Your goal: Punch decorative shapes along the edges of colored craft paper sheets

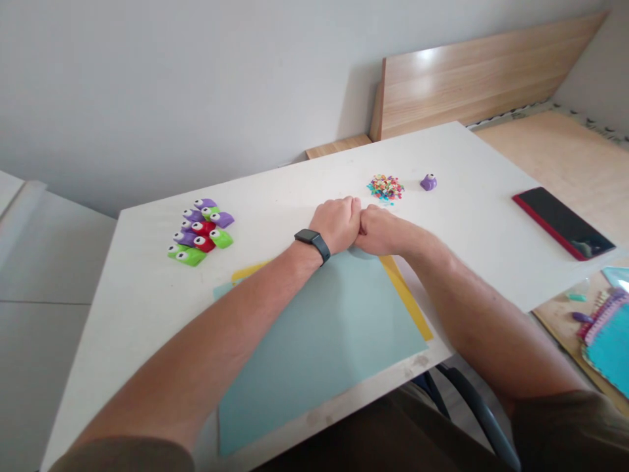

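My left hand [337, 224], with a black band on its wrist, is closed in a fist over the far edge of the light blue paper [334, 334]. My right hand [377, 229] is also closed and touches it knuckle to knuckle. What either hand holds, if anything, is hidden. Yellow paper [410, 305] shows from under the blue sheet. Just beyond my right hand lies a pile of colourful small pieces [386, 187], with a purple craft punch [428, 182] to its right. Several purple, green and red punches [202, 227] stand grouped at the left.
A phone with a red edge [563, 221] lies on the right of the white table [147, 328]. A wooden board [481, 75] rises behind the table. At the lower right, a lower surface holds a turquoise item [612, 344]. A dark chair armrest is below the table's front edge.
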`<move>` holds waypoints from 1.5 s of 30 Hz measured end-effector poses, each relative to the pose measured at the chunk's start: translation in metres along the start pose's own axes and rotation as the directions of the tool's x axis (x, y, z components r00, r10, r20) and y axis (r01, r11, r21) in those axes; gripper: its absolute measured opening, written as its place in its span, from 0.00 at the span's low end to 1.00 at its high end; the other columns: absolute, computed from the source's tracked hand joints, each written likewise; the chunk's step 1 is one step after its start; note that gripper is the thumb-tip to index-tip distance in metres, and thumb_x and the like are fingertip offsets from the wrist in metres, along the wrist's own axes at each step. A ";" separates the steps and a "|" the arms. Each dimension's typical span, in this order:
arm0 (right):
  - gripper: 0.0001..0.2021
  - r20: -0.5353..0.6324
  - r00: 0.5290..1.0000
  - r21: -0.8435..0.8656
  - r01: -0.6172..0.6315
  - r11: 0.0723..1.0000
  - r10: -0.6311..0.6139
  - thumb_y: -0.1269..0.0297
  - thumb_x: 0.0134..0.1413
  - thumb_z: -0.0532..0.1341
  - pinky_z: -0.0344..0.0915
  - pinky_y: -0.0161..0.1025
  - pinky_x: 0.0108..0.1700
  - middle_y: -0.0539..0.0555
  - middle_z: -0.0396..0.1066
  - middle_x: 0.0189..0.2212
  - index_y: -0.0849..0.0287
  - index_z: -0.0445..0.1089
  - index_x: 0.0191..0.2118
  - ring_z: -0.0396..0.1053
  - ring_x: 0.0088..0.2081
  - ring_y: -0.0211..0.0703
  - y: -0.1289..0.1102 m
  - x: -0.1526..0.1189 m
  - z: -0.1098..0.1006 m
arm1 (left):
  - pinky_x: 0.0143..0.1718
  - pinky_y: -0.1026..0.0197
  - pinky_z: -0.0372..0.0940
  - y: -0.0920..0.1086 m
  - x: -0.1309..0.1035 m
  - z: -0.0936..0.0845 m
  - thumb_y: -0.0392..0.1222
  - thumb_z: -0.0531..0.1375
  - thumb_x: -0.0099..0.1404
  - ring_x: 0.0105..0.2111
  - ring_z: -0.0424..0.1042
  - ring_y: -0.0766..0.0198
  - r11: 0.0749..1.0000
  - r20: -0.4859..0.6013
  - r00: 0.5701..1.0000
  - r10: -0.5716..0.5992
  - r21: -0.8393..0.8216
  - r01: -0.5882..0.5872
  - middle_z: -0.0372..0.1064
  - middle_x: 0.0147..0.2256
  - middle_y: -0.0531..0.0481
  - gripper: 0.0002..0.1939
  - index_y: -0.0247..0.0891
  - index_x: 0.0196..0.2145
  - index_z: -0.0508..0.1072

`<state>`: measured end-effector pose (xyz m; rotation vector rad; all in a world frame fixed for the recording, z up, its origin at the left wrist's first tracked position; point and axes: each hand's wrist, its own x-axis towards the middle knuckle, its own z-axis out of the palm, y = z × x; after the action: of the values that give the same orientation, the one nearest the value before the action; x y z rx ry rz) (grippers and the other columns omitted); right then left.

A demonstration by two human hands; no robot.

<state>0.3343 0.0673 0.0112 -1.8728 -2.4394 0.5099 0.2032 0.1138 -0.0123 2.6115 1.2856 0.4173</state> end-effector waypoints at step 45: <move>0.14 -0.194 0.961 0.205 0.237 0.950 -0.198 0.63 0.61 0.61 0.66 0.38 0.48 0.53 0.81 0.43 0.54 0.80 0.50 0.75 0.42 0.45 0.004 -0.016 -0.004 | 0.36 0.60 0.67 -0.043 -0.080 -0.040 0.45 0.58 0.68 0.36 0.76 0.59 0.964 0.131 0.991 0.000 -0.263 0.035 0.79 0.36 0.48 0.10 0.40 0.36 0.78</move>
<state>0.3436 0.0546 0.0167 -1.4726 -2.3251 0.5608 0.1111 0.0779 -0.0003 2.3615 1.1250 0.3799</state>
